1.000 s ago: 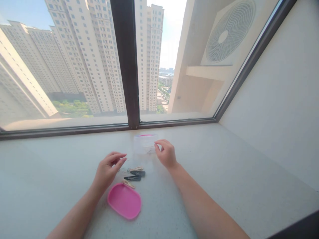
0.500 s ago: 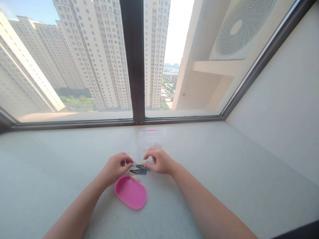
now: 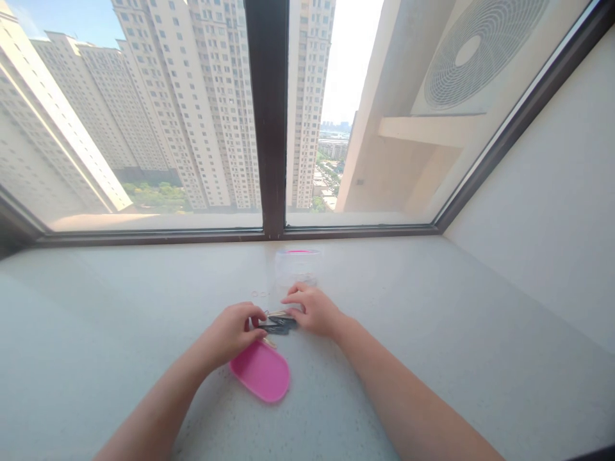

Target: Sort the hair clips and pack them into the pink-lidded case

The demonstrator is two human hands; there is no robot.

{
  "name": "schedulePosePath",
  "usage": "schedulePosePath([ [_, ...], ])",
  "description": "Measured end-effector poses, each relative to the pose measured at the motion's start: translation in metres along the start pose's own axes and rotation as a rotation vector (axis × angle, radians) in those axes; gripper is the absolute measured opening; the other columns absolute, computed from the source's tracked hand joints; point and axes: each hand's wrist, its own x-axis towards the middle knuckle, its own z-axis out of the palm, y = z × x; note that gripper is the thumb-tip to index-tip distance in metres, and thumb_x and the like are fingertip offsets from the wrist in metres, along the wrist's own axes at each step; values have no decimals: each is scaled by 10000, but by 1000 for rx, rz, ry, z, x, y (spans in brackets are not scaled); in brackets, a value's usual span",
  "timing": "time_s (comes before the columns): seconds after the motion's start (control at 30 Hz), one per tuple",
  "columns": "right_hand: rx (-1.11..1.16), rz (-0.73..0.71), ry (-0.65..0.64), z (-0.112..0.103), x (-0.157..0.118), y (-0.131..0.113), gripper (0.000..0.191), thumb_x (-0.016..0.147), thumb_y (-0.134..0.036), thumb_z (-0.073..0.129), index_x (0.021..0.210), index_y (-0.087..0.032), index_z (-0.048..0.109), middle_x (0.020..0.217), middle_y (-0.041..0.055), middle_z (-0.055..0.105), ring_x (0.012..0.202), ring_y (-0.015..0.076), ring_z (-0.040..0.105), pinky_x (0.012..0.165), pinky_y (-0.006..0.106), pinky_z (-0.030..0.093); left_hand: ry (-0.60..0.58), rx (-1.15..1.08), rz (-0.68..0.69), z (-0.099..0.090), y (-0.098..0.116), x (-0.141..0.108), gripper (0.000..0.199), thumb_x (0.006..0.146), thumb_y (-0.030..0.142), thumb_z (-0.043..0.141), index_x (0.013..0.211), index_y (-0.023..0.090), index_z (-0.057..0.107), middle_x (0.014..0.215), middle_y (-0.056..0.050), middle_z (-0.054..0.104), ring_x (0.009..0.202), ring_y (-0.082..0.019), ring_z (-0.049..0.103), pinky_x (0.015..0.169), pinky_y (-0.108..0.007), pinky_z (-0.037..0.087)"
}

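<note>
Several dark hair clips (image 3: 281,325) lie in a small pile on the pale sill, with light-coloured clips (image 3: 277,314) at the pile's back edge. My left hand (image 3: 243,326) is at the pile's left side, its thumb and fingers apart around the ends of the clips. On the right, my right hand (image 3: 310,310) has its thumb and index finger spread beside the pile. A pink oval tray (image 3: 264,374) sits just in front of the clips. Another light clip (image 3: 269,343) lies between the pile and the tray.
Behind my right hand lies a clear plastic bag (image 3: 298,262) with a pink strip along its top. Small pale rings (image 3: 259,294) lie left of it. A dark window frame (image 3: 273,235) borders the back of the sill, and a white wall rises at the right.
My left hand's thumb and fingers have parted from their pinch near the clips. The dark clips now lie closer together. The whole view has shifted slightly.
</note>
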Motion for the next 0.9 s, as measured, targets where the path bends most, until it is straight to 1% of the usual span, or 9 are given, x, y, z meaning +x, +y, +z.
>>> schedulePosePath([
  [0.17,-28,26,-41,4,1,5,141,780,-197,616,889,-186,704,953,56,593,817,153,550,748,273,412,-27,-8,-37,-1,0,-1,159,717,273,541,794,195,655,745,-21,628,705,-191,572,645,-279,416],
  [0.23,-8,43,-10,3,2,5,110,758,-174,622,846,-170,688,905,46,595,763,137,535,710,258,405,-30,-19,-53,-2,1,-1,167,716,275,539,799,193,658,736,-20,632,702,-192,577,641,-279,417],
  [0.33,52,115,51,2,3,6,95,714,-133,624,804,-151,648,752,6,580,594,93,470,597,227,375,-22,-62,-81,-4,4,-2,175,710,290,549,802,190,658,709,-14,631,681,-188,579,627,-275,420],
  [0.4,131,175,80,2,3,7,98,705,-128,612,800,-146,627,672,-21,563,494,64,402,522,209,339,-2,-92,-85,-6,5,-2,168,701,309,567,778,189,655,691,-9,629,670,-186,578,617,-273,421],
  [0.47,242,215,112,3,4,9,96,712,-144,605,806,-141,621,655,-25,569,453,49,368,476,198,314,23,-127,-81,-8,4,-2,164,694,324,587,763,189,650,669,-5,627,653,-186,577,602,-275,424],
  [0.57,462,252,147,6,6,10,188,740,-199,595,916,-147,636,712,0,610,455,55,397,437,189,320,66,-213,-89,-11,0,-1,185,689,340,620,795,191,650,688,-13,646,668,-196,598,620,-287,448],
  [0.67,658,297,136,10,7,11,258,771,-272,585,994,-159,647,772,35,653,466,74,446,410,194,359,141,-307,-122,-14,-3,-1,257,692,374,642,875,197,674,824,-44,678,741,-210,622,678,-304,471],
  [0.8,818,313,155,14,10,8,191,747,-289,629,875,-149,645,791,49,677,460,72,460,402,196,377,239,-450,-181,-16,-4,0,371,719,438,621,986,192,698,997,-73,651,736,-185,608,695,-308,476],
  [0.9,947,310,171,15,11,3,169,723,-283,658,804,-151,591,767,40,684,422,59,441,381,187,352,259,-527,-211,-12,-4,0,393,740,483,598,950,173,718,969,-74,654,760,-183,585,735,-314,466],
])
